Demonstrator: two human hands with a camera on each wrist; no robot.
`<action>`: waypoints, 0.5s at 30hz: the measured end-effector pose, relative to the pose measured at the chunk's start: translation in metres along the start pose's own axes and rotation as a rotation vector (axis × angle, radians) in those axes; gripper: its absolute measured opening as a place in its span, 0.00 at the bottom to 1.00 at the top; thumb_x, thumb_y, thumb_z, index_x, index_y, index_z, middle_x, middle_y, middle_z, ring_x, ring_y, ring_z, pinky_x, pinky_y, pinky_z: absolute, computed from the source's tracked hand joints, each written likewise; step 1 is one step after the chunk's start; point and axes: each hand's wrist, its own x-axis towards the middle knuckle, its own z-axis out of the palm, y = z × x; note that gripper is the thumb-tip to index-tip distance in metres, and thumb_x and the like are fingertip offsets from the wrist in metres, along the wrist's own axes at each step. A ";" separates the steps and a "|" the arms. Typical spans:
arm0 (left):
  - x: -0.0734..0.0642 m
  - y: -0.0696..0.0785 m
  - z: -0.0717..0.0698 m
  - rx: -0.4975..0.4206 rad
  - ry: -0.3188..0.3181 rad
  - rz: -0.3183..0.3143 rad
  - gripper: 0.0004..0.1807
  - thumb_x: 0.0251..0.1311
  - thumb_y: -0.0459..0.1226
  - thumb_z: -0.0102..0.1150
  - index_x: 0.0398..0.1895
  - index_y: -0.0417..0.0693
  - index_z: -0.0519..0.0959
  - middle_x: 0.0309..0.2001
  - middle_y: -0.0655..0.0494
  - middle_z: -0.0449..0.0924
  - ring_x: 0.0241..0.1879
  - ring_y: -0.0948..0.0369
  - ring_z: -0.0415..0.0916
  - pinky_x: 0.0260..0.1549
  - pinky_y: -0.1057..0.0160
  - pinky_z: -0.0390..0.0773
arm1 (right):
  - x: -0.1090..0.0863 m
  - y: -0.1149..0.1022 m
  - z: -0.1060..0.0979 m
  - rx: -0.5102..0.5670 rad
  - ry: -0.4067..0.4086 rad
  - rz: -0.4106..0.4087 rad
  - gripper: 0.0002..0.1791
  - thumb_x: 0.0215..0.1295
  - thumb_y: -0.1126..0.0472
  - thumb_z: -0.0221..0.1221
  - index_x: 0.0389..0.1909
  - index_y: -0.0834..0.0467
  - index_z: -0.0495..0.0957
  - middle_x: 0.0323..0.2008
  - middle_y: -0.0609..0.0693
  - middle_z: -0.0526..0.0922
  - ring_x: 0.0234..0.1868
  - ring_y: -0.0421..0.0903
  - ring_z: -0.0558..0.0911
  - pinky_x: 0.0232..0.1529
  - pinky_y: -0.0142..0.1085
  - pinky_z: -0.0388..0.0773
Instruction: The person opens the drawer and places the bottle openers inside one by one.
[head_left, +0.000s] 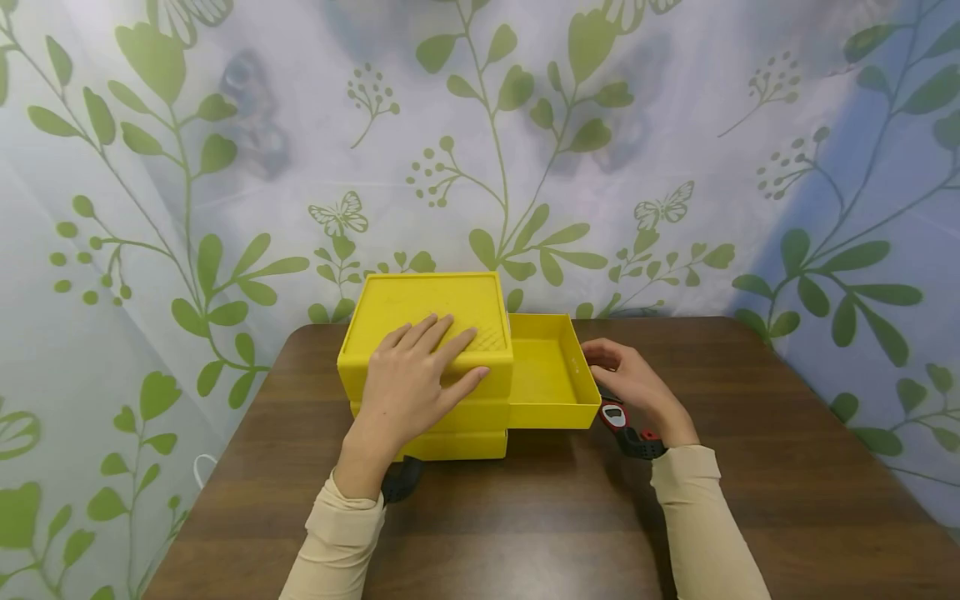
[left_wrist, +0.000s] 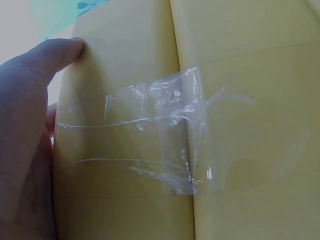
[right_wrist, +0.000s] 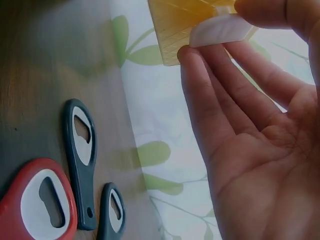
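Note:
A stack of yellow drawer boxes (head_left: 435,300) stands on the table, with one yellow drawer (head_left: 551,417) pulled out on its right side. My left hand (head_left: 408,387) rests on the top of the stack, fingers extended and thumb spread. Clear tape (left_wrist: 150,135) crosses the seam between two tiers in the left wrist view. At the drawer's outer end is my right hand (head_left: 637,383). Its thumb and fingertips pinch a white handle (right_wrist: 220,31) there, seen in the right wrist view. The inside of the drawer shows bare yellow in the head view.
On the table (head_left: 750,483), beneath the right hand, lie a red bottle opener (right_wrist: 31,210), a dark bottle opener (right_wrist: 82,187) and a smaller dark one (right_wrist: 105,222). A leaf-patterned curtain (head_left: 525,150) hangs behind the table's back edge.

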 end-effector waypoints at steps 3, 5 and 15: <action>0.000 -0.001 0.000 0.002 0.001 -0.003 0.29 0.68 0.63 0.57 0.65 0.62 0.82 0.65 0.49 0.81 0.66 0.49 0.77 0.64 0.46 0.76 | 0.001 0.002 -0.001 0.003 -0.023 -0.009 0.22 0.76 0.53 0.59 0.66 0.54 0.75 0.63 0.55 0.80 0.64 0.58 0.78 0.66 0.59 0.75; -0.001 -0.002 0.000 0.004 0.004 -0.003 0.29 0.68 0.63 0.57 0.65 0.62 0.82 0.65 0.49 0.81 0.65 0.49 0.77 0.63 0.46 0.77 | 0.000 0.004 -0.003 0.009 -0.046 -0.015 0.23 0.77 0.53 0.58 0.68 0.54 0.74 0.64 0.55 0.79 0.65 0.58 0.78 0.66 0.60 0.75; -0.002 -0.002 0.000 0.009 0.011 0.002 0.29 0.68 0.62 0.58 0.65 0.61 0.82 0.65 0.48 0.81 0.65 0.49 0.78 0.64 0.46 0.77 | -0.005 0.009 -0.014 -0.017 -0.014 0.000 0.28 0.76 0.45 0.59 0.70 0.54 0.74 0.65 0.55 0.80 0.63 0.57 0.79 0.63 0.59 0.77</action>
